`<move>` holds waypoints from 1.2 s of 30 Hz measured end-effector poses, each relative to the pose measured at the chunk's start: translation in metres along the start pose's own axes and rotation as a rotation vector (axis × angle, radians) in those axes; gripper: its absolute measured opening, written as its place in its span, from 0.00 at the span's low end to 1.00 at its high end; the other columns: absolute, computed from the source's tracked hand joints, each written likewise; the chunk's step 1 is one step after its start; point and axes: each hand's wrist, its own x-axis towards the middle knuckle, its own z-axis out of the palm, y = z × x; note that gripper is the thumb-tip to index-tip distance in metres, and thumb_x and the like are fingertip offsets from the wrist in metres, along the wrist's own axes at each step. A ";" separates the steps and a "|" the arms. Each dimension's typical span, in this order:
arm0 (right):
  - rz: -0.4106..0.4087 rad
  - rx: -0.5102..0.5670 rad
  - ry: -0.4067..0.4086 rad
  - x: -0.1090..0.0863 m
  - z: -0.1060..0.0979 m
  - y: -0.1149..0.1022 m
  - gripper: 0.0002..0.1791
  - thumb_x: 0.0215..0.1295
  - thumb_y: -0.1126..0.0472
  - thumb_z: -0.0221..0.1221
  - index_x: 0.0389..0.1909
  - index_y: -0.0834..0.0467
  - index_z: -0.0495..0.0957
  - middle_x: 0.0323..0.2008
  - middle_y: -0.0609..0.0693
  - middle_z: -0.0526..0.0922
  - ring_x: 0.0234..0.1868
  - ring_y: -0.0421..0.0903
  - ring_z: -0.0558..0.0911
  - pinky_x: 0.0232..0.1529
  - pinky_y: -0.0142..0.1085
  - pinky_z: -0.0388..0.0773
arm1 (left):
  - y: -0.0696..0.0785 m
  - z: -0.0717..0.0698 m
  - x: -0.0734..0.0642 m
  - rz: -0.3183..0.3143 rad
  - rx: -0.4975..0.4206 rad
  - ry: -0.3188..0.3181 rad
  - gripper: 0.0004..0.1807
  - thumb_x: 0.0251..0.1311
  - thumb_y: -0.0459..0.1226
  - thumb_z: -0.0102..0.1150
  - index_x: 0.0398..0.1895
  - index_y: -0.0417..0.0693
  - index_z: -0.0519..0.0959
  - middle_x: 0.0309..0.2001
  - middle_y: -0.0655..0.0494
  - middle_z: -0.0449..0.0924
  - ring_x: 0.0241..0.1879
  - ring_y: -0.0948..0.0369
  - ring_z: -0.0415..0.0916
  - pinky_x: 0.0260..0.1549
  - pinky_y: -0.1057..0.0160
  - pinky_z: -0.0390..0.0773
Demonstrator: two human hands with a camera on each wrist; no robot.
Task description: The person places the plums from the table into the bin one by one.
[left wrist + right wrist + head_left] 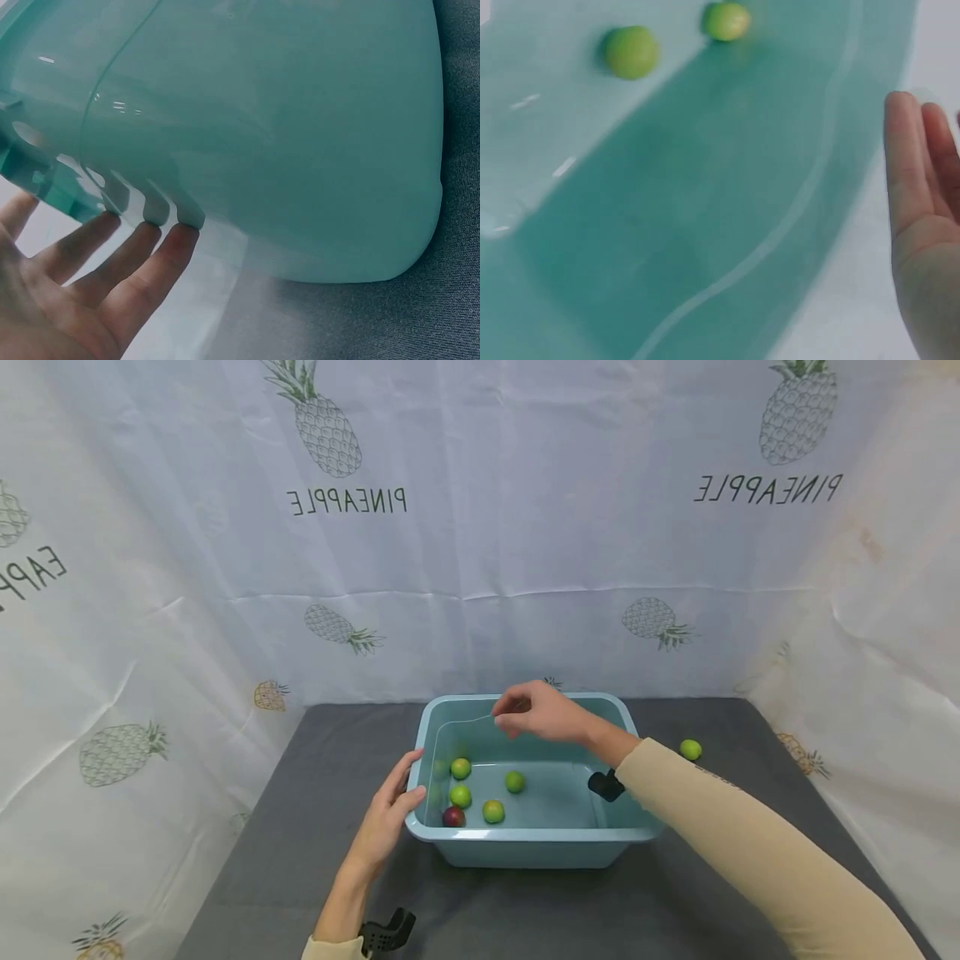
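A pale blue-green plastic basin (543,835) stands on the grey cloth. Several small round green fruits (461,795) and one dark red round fruit (453,816) lie on its floor, mostly toward the left. Spread along the basin's left side, my left hand (382,827) has its thumb at the rim; in the left wrist view its fairly straight fingertips touch the outer wall. Over the back of the basin hovers my right hand (543,710), with bent fingers in the head view and nothing visible held. The right wrist view shows its fingers (906,150) extended, the thumb hidden.
Another green fruit (690,749) sits on the dark grey cloth (330,760), right of the basin. White curtains (480,527) printed with pineapples hang behind and at both sides. Each wrist carries a black camera mount (387,932).
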 end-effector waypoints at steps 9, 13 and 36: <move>-0.035 -0.031 0.085 -0.028 -0.021 -0.031 0.12 0.74 0.61 0.59 0.51 0.63 0.81 0.44 0.58 0.85 0.44 0.52 0.86 0.49 0.45 0.81 | 0.000 -0.001 0.000 0.023 -0.021 -0.020 0.29 0.75 0.42 0.52 0.77 0.58 0.61 0.76 0.45 0.59 0.67 0.46 0.67 0.56 0.50 0.71; -0.022 -0.055 0.111 -0.044 -0.029 -0.040 0.12 0.74 0.57 0.60 0.51 0.60 0.82 0.45 0.56 0.85 0.43 0.48 0.86 0.50 0.47 0.80 | 0.000 -0.001 0.000 0.025 -0.016 -0.018 0.29 0.76 0.42 0.51 0.77 0.57 0.61 0.77 0.44 0.58 0.68 0.45 0.66 0.57 0.47 0.71; -0.031 -0.212 0.409 -0.116 -0.053 -0.035 0.12 0.74 0.56 0.60 0.50 0.59 0.82 0.42 0.52 0.85 0.41 0.45 0.85 0.45 0.37 0.79 | -0.002 -0.001 0.001 0.027 -0.015 -0.014 0.29 0.75 0.42 0.52 0.77 0.58 0.62 0.76 0.45 0.59 0.67 0.44 0.67 0.57 0.45 0.71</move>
